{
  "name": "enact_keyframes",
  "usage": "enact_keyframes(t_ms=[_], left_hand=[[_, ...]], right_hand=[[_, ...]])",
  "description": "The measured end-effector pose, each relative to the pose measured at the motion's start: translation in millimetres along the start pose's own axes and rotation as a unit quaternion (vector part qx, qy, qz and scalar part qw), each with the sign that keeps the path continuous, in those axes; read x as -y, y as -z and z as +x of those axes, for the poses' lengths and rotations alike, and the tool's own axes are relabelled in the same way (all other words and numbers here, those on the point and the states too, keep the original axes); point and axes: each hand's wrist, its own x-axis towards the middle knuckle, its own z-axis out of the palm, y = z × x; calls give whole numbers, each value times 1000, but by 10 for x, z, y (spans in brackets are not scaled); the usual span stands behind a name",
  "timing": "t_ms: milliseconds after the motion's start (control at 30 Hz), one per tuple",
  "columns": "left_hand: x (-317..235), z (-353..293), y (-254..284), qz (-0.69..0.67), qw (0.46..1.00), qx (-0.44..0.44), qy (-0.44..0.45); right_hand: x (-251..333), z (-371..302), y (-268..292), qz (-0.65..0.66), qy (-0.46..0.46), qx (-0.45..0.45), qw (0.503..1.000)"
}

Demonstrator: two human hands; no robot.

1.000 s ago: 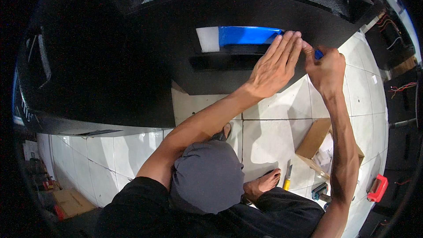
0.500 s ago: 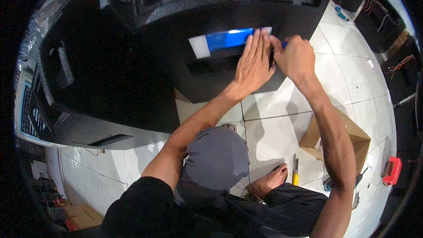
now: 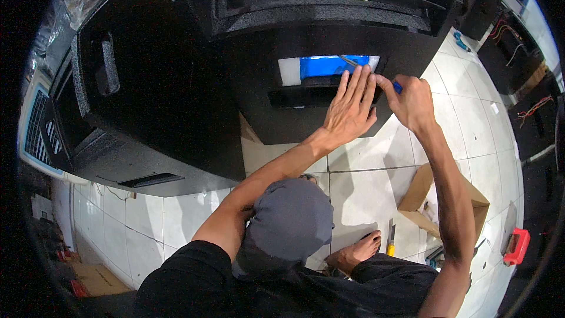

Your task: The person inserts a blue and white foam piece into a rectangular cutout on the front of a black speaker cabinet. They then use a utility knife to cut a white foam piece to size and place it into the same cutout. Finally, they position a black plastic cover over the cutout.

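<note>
In front of me stands a black textured cabinet (image 3: 247, 76) with a rectangular cutout showing a shiny blue surface (image 3: 321, 66) between white pieces. My left hand (image 3: 351, 106) lies with its fingers stretched out at the lower right of the cutout, fingertips on its edge. Close beside it, my right hand (image 3: 412, 101) is closed around the blue handle (image 3: 398, 87) of a tool. A slim dark shaft shows above my left fingertips, across the blue surface, and seems to belong to that tool. Its middle is hidden behind my fingers. Below the cutout runs a dark slot (image 3: 294, 98).
Another large black cabinet (image 3: 159, 94) stands at the left. On the white tiled floor (image 3: 365, 191) are an open cardboard box (image 3: 419, 215), a yellow-handled cutter (image 3: 391, 249) and a red plastic case (image 3: 517, 247). Black cabinets with loose wires (image 3: 532, 115) line the right side.
The view has shifted, so the cabinet and both hands appear lower and further right. The slim shaft now shows above my left fingertips. Both hands keep much the same pose.
</note>
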Motion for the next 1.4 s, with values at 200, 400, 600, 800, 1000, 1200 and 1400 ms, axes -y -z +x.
enact_keyframes(t_ms=[200,400,600,800,1000,1200,1400], left_hand=[[149,93,-103,57,998,27,10],[226,111,-264,108,994,23,10],[207,97,-458,100,994,13,38],[213,136,-251,105,991,53,60],[36,3,108,37,998,44,27],[-12,-95,198,17,999,33,19],[176,-110,224,60,996,45,47]], right_hand=[[-74,249,-120,-10,7,-11,1000],[-54,379,-134,-34,-57,6,998],[169,372,-76,-70,-136,50,987],[251,264,-77,-63,-82,-37,994],[73,-6,1,-24,14,-28,999],[110,-44,85,17,-10,39,999],[167,165,-94,-1,29,32,999]])
